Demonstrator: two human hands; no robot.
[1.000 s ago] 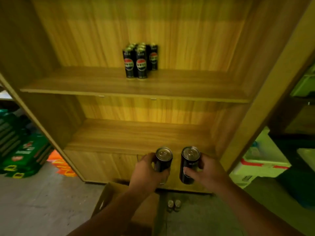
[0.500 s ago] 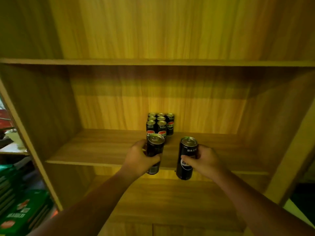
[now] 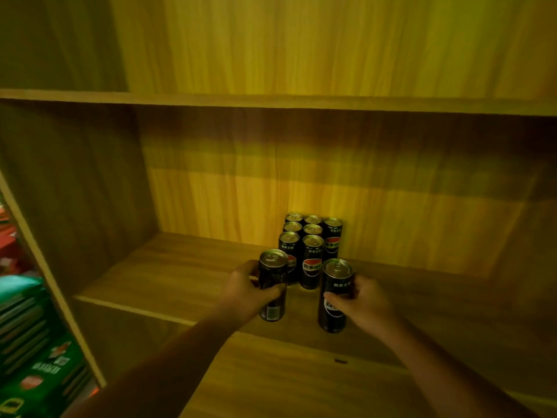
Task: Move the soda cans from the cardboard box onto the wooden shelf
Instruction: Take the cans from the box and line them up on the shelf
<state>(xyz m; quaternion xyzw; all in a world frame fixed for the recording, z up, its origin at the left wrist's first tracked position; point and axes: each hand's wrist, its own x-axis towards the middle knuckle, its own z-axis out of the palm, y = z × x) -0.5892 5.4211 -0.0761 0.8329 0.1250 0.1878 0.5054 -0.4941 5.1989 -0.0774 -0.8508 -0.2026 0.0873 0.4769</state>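
Note:
My left hand [image 3: 245, 289] grips a tall black soda can [image 3: 272, 286] upright, over the front part of the wooden shelf board [image 3: 168, 273]. My right hand [image 3: 363, 301] holds a second black can [image 3: 335, 297] upright, a little right of the first. Just behind both cans stands a cluster of several black cans [image 3: 312, 245] with red-and-white logos, near the back panel. The held cans are close to the cluster's front row; whether they rest on the board I cannot tell. The cardboard box is out of view.
The shelf's left side wall [image 3: 75, 191] and the board above [image 3: 271, 101] bound the compartment. A lower shelf board [image 3: 301, 381] lies below. Green packaged cases [image 3: 33, 351] are stacked outside at the left.
Both hands have carried their cans up from below the shelf unit and forward over the shelf board, toward the standing cluster. My view has risen and come closer.

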